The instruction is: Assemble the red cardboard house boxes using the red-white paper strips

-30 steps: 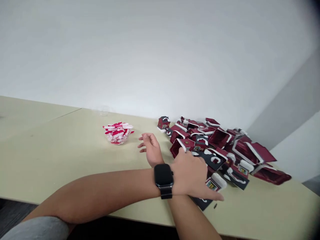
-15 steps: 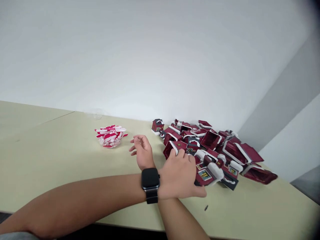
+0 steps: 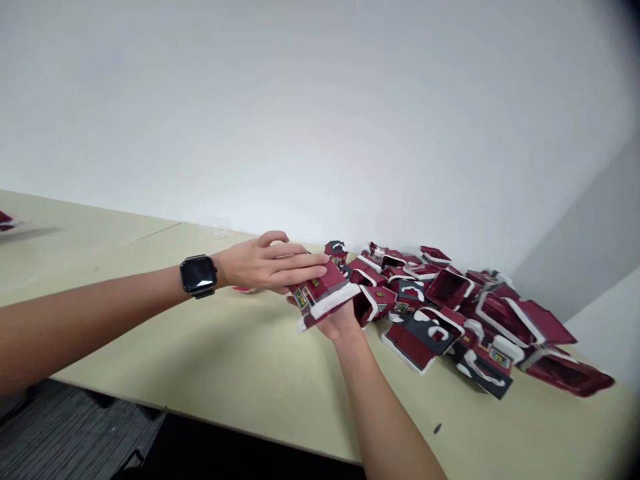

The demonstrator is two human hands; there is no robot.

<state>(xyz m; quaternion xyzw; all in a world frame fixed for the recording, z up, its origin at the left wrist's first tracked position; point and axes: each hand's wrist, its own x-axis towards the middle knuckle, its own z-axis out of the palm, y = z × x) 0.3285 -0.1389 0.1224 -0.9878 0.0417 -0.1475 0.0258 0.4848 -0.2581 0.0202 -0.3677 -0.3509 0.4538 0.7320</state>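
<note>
A small dark red toy house with white snow-like trim (image 3: 327,293) is held tilted above the table between my two hands. My left hand (image 3: 267,263), with a black smartwatch (image 3: 198,275) on its wrist, lies over the house's upper side with its fingers along it. From beneath, my right hand (image 3: 337,323) supports the house; most of its fingers are hidden behind it. Just right of my hands spreads a heap of similar houses (image 3: 420,337), some showing hollow open bottoms.
The pale yellow table (image 3: 240,373) runs along a white wall (image 3: 320,120). Behind my left hand shows a sliver of a red-and-white item (image 3: 244,290). Clear plastic (image 3: 215,230) lies at the back, a small dark scrap (image 3: 437,428) near the front. Another red item (image 3: 6,221) sits at far left.
My left hand has left the heap and moved left with a toy house. My right hand, open in the air before, is now under that house. The view has shifted left.
</note>
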